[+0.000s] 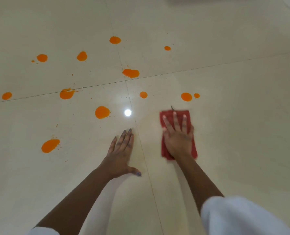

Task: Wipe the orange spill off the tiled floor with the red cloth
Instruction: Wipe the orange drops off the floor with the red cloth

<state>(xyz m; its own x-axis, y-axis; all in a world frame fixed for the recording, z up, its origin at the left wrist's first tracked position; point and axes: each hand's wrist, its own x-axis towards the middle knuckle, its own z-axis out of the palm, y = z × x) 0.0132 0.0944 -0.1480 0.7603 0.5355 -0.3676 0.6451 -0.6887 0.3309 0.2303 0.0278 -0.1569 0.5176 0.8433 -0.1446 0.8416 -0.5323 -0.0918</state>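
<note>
Several orange spill blobs dot the cream tiled floor (234,116); the nearest to the cloth are a round blob (186,96) and a smaller one (196,95) just beyond it. A folded red cloth (167,116) lies flat on the floor under my right hand (178,138), whose fingers are spread and pressing down on it. My left hand (122,155) rests flat on the bare tile, fingers together and thumb out, holding nothing. Larger blobs lie to the left (102,112) and near left (49,145).
Dark grout lines cross near the floor's middle (126,80). A bright light reflection (127,112) shines on the glossy tile between the hands and the blobs. White sleeves cover my upper arms at the bottom edge (239,217).
</note>
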